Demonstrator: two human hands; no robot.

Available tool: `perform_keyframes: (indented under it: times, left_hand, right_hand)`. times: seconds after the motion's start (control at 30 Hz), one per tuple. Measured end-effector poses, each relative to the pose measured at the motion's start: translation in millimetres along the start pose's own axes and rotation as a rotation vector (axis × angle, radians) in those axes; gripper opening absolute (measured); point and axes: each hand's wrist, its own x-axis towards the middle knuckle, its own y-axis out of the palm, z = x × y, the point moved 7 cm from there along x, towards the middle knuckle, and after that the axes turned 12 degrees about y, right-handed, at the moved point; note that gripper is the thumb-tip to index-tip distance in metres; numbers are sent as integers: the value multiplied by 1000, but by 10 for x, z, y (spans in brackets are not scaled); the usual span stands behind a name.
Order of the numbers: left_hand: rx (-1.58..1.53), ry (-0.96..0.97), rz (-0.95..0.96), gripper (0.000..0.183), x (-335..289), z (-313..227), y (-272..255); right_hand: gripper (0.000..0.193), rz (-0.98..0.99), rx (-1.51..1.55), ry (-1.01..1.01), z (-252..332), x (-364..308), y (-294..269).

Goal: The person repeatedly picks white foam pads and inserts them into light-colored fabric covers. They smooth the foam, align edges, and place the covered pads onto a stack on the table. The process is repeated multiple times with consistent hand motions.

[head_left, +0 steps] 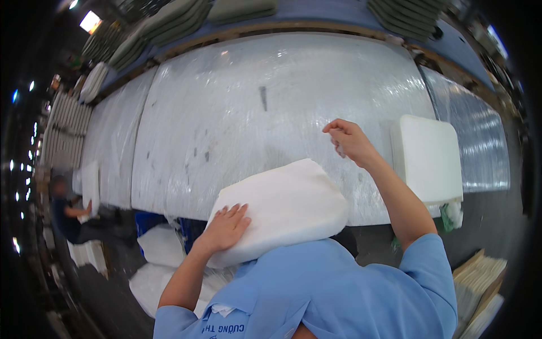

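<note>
A white, block-shaped foam cushion with rounded corners (282,206) lies at the table's near edge, against my blue shirt. My left hand (227,227) rests flat on its left part, fingers spread. Over the table, beyond the cushion's right corner, my right hand (349,141) is raised with its fingers loosely bent and apart from the thumb. Some of its fingertips are blurred, and I see nothing held in it. Clear plastic film covers the pale table (271,90) under the cushion.
Another white cushion (432,158) stands at the table's right end. Stacked grey-green pads (175,22) line the far bench. White wrapped pieces (161,247) lie low at left, where another person (68,212) handles a white piece. Pale sheets (480,282) stand at lower right.
</note>
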Motion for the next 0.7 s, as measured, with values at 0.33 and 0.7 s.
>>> perform_keyframes:
  times: [0.33, 0.7]
  left_hand:
    - [12, 474, 207, 60, 1072, -1041, 89]
    - [29, 2, -454, 54, -700, 1474, -231]
  right_hand:
    - [23, -413, 172, 101, -1816, -594, -769]
    - [91, -242, -604, 134, -1859, -536, -148]
